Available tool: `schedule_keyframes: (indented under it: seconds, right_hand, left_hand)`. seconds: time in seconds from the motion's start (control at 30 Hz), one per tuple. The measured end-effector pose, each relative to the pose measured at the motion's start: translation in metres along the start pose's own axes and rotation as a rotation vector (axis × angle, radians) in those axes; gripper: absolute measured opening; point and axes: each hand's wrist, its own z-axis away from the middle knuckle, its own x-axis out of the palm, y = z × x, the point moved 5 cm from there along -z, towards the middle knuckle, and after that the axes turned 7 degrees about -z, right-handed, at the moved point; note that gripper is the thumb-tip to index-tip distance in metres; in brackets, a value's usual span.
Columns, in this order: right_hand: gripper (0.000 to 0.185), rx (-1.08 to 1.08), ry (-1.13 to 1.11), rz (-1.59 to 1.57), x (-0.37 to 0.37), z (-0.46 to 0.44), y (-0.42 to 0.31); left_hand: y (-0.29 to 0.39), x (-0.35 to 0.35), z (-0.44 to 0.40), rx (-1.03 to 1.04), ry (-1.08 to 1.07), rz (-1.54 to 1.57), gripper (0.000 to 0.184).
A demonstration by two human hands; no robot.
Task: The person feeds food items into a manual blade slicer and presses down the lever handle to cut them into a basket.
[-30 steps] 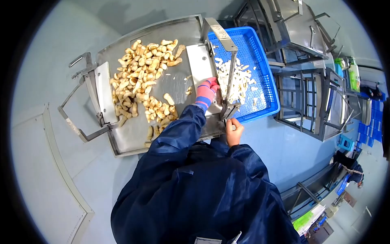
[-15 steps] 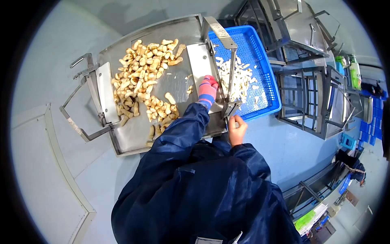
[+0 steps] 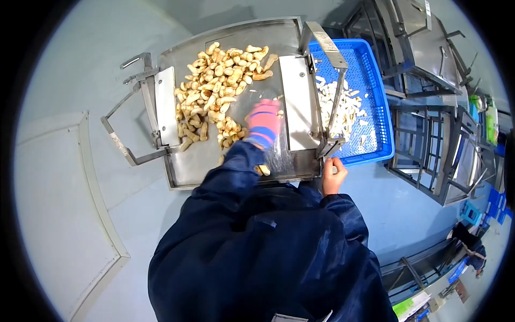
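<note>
My left hand [image 3: 265,122], in a pink and blue striped glove, is over the metal tray [image 3: 214,166], between the heap of pale brown mushrooms [image 3: 214,80] and the white cutting board [image 3: 299,102]. Motion smears its fingers, so whether they hold anything cannot be made out. My bare right hand [image 3: 333,177] is closed round the handle at the near end of the hinged slicer arm [image 3: 339,102], beside the board. Past that arm, white slices [image 3: 346,112] lie in a blue perforated basket [image 3: 378,80].
A second white board [image 3: 166,107] with a metal arm [image 3: 115,134] is fixed at the tray's left side. Metal racks [image 3: 424,145] stand to the right. At the far lower right there is another person [image 3: 472,244].
My left hand has moved from the white board leftward over the tray and is blurred. My right hand stays on the handle. The camera's view has shifted, so the tray appears farther right.
</note>
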Motion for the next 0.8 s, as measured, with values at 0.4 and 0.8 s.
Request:
schedule_keyframes:
  seconds: [0.4,0.8]
  right_hand:
    - [0.020,-0.009,-0.008,-0.040,-0.003,-0.006,-0.030]
    - [0.022,0.017,-0.010,0.004,-0.003,-0.006,-0.030]
  left_hand:
    - [-0.006,0.041,-0.015,-0.288,-0.406,0.768,0.029]
    - [0.056,0.123,-0.005,-0.427,-0.180,0.774,0.040]
